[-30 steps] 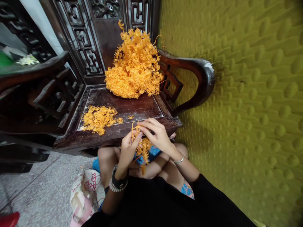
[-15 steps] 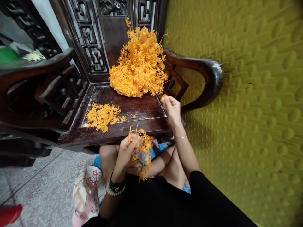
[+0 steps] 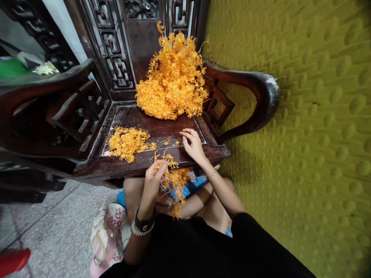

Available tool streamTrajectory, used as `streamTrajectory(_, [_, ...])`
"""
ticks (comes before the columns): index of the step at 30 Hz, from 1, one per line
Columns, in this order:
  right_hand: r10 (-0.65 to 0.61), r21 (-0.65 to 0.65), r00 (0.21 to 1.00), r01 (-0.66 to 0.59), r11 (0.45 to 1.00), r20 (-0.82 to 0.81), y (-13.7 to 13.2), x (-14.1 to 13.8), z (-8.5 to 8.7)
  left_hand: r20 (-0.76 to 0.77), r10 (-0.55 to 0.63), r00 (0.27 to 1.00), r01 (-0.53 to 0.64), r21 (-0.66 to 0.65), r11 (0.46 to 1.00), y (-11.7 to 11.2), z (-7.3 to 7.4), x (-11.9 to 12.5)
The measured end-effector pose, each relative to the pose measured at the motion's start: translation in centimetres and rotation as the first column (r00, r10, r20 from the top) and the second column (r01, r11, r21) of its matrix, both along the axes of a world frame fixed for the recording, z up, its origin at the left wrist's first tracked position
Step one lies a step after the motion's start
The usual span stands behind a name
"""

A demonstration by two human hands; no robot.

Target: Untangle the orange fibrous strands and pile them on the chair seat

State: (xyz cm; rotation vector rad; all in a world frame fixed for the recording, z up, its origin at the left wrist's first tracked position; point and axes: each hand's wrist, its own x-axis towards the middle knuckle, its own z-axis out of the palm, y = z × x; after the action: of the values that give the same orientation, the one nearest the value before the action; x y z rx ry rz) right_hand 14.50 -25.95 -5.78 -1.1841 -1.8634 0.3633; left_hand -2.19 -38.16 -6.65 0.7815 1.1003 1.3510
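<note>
My left hand [image 3: 154, 175] is closed on the stems of a bunch of orange plastic flower pieces [image 3: 175, 181], which hangs down over my lap. Thin stem ends stick up past the thumb. Over the front right of the chair seat [image 3: 162, 127], my right hand [image 3: 193, 146] is open, its fingers stretched to the left. Just left of its fingertips lies a small loose orange piece [image 3: 177, 143], with another beside it. A low pile of such pieces [image 3: 127, 141] covers the seat's front left. A much bigger heap [image 3: 174, 81] stands at the back of the seat.
Dark carved armrests flank the seat, the right one [image 3: 269, 96] curving out against a yellow-green bumpy surface [image 3: 313, 154]. A printed cloth bag [image 3: 107, 231] rests on the grey speckled floor by my left leg. A red object [image 3: 14, 262] lies at lower left.
My right hand has moved left and down from the right edge over the seat, and its fingers have opened. A second small orange piece now lies there. The left hand keeps its bunch.
</note>
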Motion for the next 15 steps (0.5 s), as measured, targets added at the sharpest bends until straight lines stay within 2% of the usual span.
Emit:
streamTrajectory(2, [0.155,-0.079,0.982,-0.164,0.983,-0.104,-1.9,-0.8,1.2,-0.046,0.025,0.999,-0.024,0.021,0.999,0.4,-0.4,0.0])
streamTrajectory(4, [0.353,-0.21,0.926,-0.374,0.903,-0.134,-3.7,-1.7,2.2,-0.092,0.033,0.995,-0.028,0.05,0.998,0.6,-0.8,-0.1])
streamTrajectory(6, [0.445,-0.292,0.885,-0.464,0.836,-0.133,-4.9,-2.5,2.7,-0.13,0.023,0.991,-0.013,0.075,0.997,0.7,-1.2,-0.1])
streamTrajectory(10, [0.373,-0.334,0.902,-0.429,0.839,-0.22,-5.4,-2.8,2.9,-0.158,-0.034,0.987,0.049,0.092,0.995,0.3,-1.3,-0.2])
streamTrajectory(13, [0.315,-0.344,0.875,-0.442,0.829,-0.367,-5.2,-2.5,3.4,-0.16,-0.11,0.981,0.127,0.1,0.987,0.0,-0.4,0.0])
streamTrajectory(15, [0.28,-0.32,0.865,-0.428,0.845,-0.416,-5.1,-2.3,4.0,-0.174,-0.114,0.978,0.137,0.127,0.982,-0.1,0.4,0.3])
